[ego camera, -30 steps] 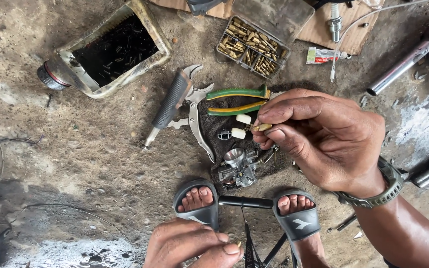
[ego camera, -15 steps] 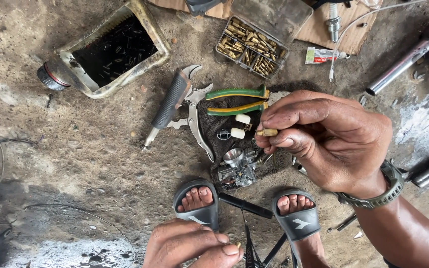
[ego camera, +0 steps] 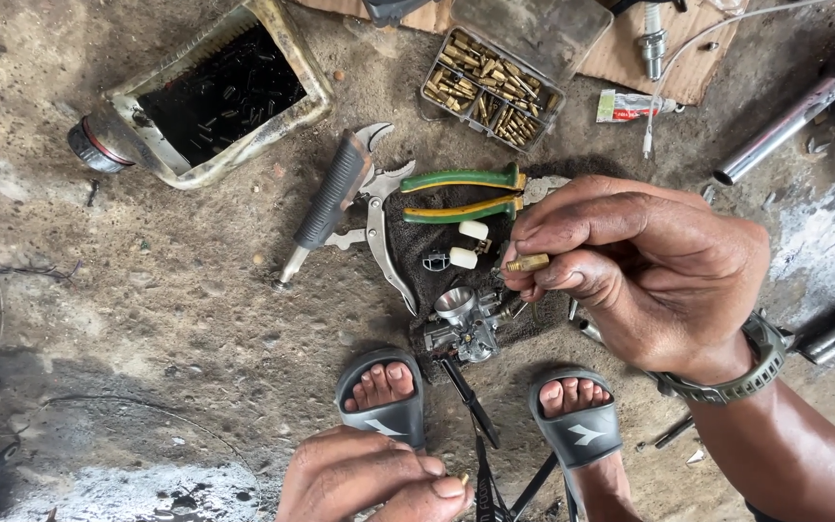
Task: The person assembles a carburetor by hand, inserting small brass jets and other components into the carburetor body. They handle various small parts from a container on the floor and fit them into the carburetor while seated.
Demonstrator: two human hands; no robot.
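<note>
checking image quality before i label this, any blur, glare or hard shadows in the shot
Head view: soft, even daylight with no hard shadows; the right hand and the small brass part it pinches are sharp. Mild glare sits on the chrome tube at upper right. The left hand is cut off by the bottom edge.

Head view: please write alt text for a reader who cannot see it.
The right hand pinches a small brass jet above a carburetor lying on dirty ground. The left hand holds a tiny brass piece near sandalled feet, with green-handled pliers and a compartment box of brass parts beyond.
</note>
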